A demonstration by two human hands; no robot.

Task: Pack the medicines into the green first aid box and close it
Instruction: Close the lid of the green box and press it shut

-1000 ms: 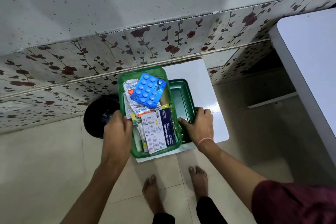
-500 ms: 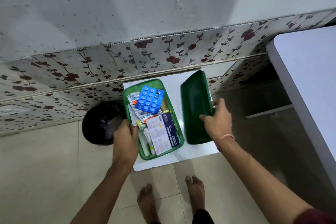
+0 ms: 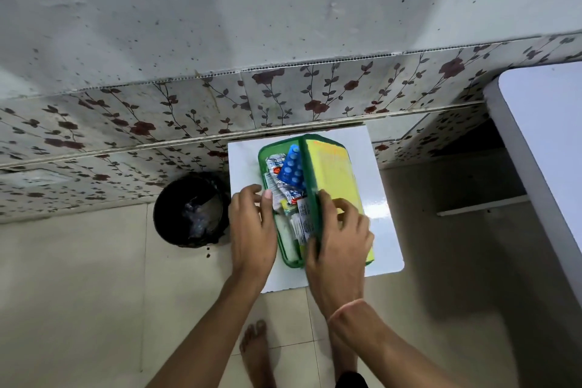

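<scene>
The green first aid box (image 3: 263, 157) sits on a small white table (image 3: 378, 198), filled with medicines: a blue blister pack (image 3: 292, 171), silver strips (image 3: 276, 164) and a white printed carton (image 3: 303, 220). The lid (image 3: 333, 170), green-rimmed with a yellow top, stands tilted over the box's right half, covering part of the contents. My right hand (image 3: 338, 230) grips the lid at its near end. My left hand (image 3: 252, 224) rests against the box's near left rim, thumb over the edge.
A black bin (image 3: 190, 208) with a liner stands on the floor left of the table. A larger white table (image 3: 544, 135) edges in at the right. A floral tiled wall runs behind. Bare feet (image 3: 255, 353) are below on the tiled floor.
My right hand lifted the lid from the table, flipped it yellow side up and brought it left over the box. My left hand stayed at the box's left rim.
</scene>
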